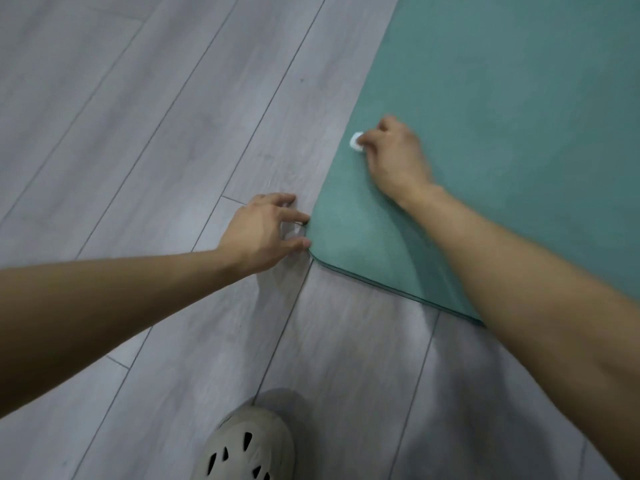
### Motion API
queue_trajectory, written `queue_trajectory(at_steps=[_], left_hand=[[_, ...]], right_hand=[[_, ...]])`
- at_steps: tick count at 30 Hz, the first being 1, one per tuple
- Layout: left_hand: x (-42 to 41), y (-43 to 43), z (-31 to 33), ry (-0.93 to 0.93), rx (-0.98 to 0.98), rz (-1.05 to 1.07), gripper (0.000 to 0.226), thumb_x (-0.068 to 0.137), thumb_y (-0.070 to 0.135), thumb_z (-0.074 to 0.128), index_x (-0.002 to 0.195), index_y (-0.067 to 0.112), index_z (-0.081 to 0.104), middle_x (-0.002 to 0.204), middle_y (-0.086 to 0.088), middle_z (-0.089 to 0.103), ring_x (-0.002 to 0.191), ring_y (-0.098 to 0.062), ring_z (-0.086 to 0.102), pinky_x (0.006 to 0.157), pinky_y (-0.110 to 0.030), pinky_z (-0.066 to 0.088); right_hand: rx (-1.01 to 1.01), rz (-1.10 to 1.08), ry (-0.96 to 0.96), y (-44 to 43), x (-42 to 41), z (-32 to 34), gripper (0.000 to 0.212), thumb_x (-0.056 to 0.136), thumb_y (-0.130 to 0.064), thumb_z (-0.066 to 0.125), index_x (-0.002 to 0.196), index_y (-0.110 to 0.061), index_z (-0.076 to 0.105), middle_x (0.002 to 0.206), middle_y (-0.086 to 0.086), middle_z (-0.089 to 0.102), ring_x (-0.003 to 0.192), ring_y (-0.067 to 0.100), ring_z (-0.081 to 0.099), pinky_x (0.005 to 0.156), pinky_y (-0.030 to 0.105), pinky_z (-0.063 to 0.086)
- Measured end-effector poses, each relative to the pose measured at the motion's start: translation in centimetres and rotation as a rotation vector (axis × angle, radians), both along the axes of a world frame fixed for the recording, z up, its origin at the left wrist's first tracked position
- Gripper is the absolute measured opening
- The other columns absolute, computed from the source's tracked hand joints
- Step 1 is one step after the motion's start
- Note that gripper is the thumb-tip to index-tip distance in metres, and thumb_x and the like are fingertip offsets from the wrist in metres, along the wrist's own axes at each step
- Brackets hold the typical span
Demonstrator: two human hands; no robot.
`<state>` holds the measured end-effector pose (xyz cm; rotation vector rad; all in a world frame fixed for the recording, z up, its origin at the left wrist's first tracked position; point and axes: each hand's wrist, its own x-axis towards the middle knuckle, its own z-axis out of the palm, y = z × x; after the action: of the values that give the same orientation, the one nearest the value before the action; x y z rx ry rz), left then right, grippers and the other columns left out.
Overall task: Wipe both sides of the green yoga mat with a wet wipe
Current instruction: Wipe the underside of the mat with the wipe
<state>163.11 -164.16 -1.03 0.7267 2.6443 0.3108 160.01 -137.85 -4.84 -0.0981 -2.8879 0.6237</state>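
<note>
The green yoga mat (502, 116) lies flat on the floor and fills the upper right of the view, its rounded near-left corner pointing toward me. My right hand (394, 157) rests on the mat near its left edge and holds a small bunched white wet wipe (356, 142) under its curled fingers. My left hand (266, 228) is on the floor at the mat's corner, fingers spread and curved, fingertips touching the mat's edge. I cannot tell whether those fingertips grip the edge.
Grey wood-look floor planks (138, 133) cover the rest of the view. A beige perforated clog (249, 445) on my foot stands at the bottom centre, just short of the mat's near edge.
</note>
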Motion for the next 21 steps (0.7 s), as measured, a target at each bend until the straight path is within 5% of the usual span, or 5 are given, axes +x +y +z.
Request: queue_trajectory(at_steps=[2, 6, 12, 17, 21], left_hand=[[-0.3, 0.2, -0.1, 0.023, 0.000, 0.010, 0.054, 0.084, 0.062, 0.078, 0.132, 0.039, 0.072, 0.158, 0.004, 0.051, 0.140, -0.021, 0.047, 0.113, -0.047, 0.043], [-0.7, 0.2, -0.8, 0.057, -0.006, 0.009, 0.054, 0.080, 0.065, 0.080, 0.127, 0.040, 0.074, 0.152, 0.004, 0.056, 0.133, -0.020, 0.051, 0.109, -0.048, 0.047], [-0.9, -0.3, -1.6, 0.118, 0.015, -0.018, 0.057, 0.079, 0.070, 0.077, 0.128, 0.042, 0.073, 0.151, 0.007, 0.056, 0.130, -0.018, 0.051, 0.105, -0.048, 0.048], [-1.2, -0.8, -2.0, 0.148, 0.009, -0.067, 0.060, 0.078, 0.077, 0.070, 0.127, 0.044, 0.073, 0.147, 0.008, 0.057, 0.127, -0.018, 0.051, 0.100, -0.047, 0.050], [-1.4, -1.1, -2.4, 0.173, 0.011, -0.095, 0.062, 0.080, 0.079, 0.068, 0.130, 0.044, 0.071, 0.147, 0.007, 0.057, 0.127, -0.019, 0.051, 0.100, -0.046, 0.049]], right_hand=[[-0.048, -0.054, -0.019, -1.7, 0.4, 0.0, 0.024, 0.097, -0.019, 0.054, 0.105, -0.014, 0.076, 0.095, 0.010, 0.055, 0.089, 0.035, 0.062, 0.074, 0.036, 0.048], [0.032, 0.579, -0.036, -5.1, 4.9, -0.3, 0.021, 0.097, -0.018, 0.058, 0.106, -0.017, 0.078, 0.094, 0.006, 0.055, 0.088, 0.023, 0.056, 0.074, 0.035, 0.045], [-0.094, -0.429, -0.054, 0.1, -0.7, 0.7, 0.026, 0.095, -0.019, 0.056, 0.108, -0.010, 0.077, 0.104, 0.015, 0.063, 0.098, 0.039, 0.065, 0.080, 0.040, 0.050], [-0.004, 0.365, 0.019, -6.6, 7.4, -0.8, 0.023, 0.098, -0.017, 0.056, 0.109, -0.013, 0.076, 0.098, 0.010, 0.056, 0.091, 0.032, 0.058, 0.073, 0.039, 0.051], [0.060, -0.250, 0.065, 4.4, 7.5, -0.5, 0.032, 0.100, -0.027, 0.050, 0.113, -0.017, 0.078, 0.096, 0.015, 0.056, 0.086, 0.038, 0.060, 0.075, 0.043, 0.052]])
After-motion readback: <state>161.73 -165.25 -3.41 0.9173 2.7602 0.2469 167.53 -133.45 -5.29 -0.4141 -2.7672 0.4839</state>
